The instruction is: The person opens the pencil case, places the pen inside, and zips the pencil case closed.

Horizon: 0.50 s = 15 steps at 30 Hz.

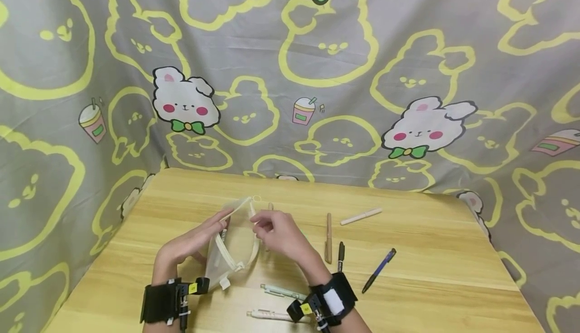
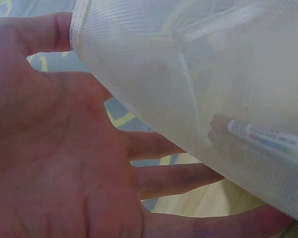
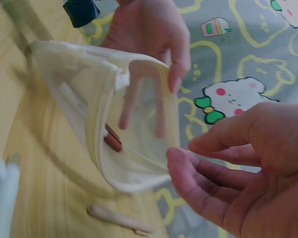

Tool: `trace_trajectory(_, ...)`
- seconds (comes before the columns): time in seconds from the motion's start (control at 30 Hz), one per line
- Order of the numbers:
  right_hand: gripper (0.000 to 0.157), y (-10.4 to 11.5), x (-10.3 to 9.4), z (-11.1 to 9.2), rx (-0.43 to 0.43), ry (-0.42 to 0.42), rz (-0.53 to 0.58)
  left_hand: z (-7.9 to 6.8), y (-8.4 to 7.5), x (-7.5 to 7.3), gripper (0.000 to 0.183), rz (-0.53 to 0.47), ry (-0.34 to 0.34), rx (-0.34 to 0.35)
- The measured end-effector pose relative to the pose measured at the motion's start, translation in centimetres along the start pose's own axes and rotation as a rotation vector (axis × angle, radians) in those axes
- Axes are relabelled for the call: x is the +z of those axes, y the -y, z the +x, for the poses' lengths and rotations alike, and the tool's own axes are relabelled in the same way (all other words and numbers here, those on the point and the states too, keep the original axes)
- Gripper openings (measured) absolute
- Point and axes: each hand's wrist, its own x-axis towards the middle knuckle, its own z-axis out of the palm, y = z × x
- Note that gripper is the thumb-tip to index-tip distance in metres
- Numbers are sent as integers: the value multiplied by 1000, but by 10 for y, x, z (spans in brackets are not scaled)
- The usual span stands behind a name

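Observation:
My left hand [image 1: 197,237] holds a cream mesh zipper pouch [image 1: 210,267], tilted above the wooden table with its mouth spread wide. In the left wrist view the thumb meets the rim, while the long fingers spread behind the mesh wall. A white-barrelled pen [image 2: 268,136] with a brown end shows through the mesh. My right hand [image 1: 281,235] is at the mouth's far corner. In the right wrist view its loosely curled fingertips [image 3: 176,154] overlap the pouch's rim [image 3: 134,188], and thumb and fingers stand slightly apart.
Right of the pouch lie a brown pen [image 1: 328,237], a pale pen [image 1: 361,216], a black marker [image 1: 341,257] and a blue pen [image 1: 379,270]. Green [image 1: 281,291] and white [image 1: 269,315] pens lie near the right forearm. A patterned curtain [image 1: 335,96] surrounds the table.

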Motion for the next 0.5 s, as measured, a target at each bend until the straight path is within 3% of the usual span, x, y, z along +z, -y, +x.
trace_trajectory(0.27, 19, -11, -18, -33, -72, 70, -164, -2, -2, -1, 61, 7, 13, 10)
trace_trajectory(0.5, 13, -9, -17, -59, -148, 146, -243, 0, -1, 0, 60, -2, 10, -1)
